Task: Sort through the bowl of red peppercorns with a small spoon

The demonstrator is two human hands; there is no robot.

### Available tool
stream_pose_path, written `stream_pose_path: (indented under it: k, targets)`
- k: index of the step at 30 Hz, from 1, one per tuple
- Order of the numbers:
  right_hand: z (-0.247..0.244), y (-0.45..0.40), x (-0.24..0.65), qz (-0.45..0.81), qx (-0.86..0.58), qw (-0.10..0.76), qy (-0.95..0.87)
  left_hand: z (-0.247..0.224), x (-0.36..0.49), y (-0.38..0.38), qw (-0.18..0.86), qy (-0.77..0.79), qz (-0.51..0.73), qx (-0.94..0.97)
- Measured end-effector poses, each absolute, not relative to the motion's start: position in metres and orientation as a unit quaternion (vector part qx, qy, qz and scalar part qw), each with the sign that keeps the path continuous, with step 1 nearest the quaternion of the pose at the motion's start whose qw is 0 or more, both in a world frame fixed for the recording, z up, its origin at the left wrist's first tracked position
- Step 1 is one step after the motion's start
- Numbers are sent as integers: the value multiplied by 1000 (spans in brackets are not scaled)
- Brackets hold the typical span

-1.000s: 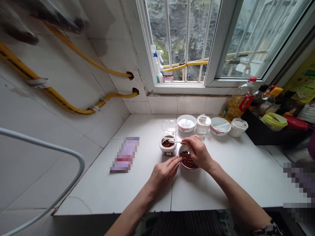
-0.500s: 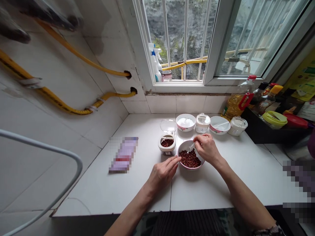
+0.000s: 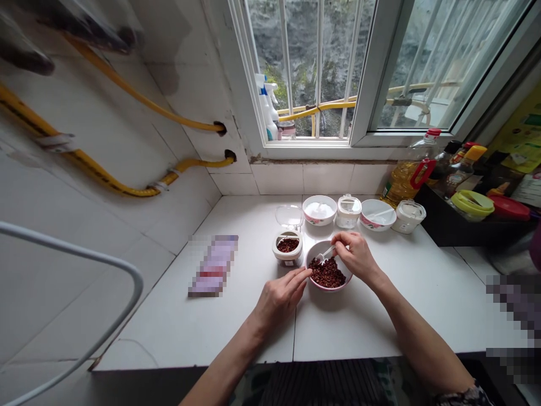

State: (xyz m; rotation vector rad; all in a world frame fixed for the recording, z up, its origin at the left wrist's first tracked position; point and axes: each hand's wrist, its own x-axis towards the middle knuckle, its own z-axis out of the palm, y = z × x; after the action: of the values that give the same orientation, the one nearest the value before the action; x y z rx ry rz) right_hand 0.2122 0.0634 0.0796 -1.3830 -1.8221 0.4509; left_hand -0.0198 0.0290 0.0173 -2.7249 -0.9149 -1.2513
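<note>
Dark red-brown dried grains point(image 3: 328, 275) lie in a white bowl point(image 3: 347, 280) on the counter. My right hand point(image 3: 354, 254) pinches the handle of a small white spoon point(image 3: 323, 257), its head at the grains' upper left. The fingers of my left hand point(image 3: 282, 293) are extended together, their tips against the bowl's left rim. Just left of the bowl stands a jar point(image 3: 288, 252) with its clear lid point(image 3: 289, 216) raised and similar grains inside. Behind are a bowl of white powder point(image 3: 320, 210), a lidded jar point(image 3: 349, 211) and another flowered bowl with a white spoon point(image 3: 378, 215).
Another lidded jar point(image 3: 408, 216) stands near an oil bottle point(image 3: 408, 175) at the back right. A black rack point(image 3: 443, 225) holds bottles and tubs. A blurred purple packet point(image 3: 214, 266) lies on the left of the white counter point(image 3: 245, 225). A pale bar curves at far left.
The spoon in my right hand has moved slightly left and now lies flatter over the grains. My left hand has stayed at the bowl's rim.
</note>
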Motion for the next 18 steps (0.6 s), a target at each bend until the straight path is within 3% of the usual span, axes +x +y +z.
stream_pose_path:
  k: [12, 18]
  targets:
    - [85, 62, 211, 252, -540, 415, -688, 16, -20, 29, 11, -291, -400, -869]
    - [85, 61, 210, 223, -542, 406, -701, 17, -19, 29, 14, -290, -400, -869]
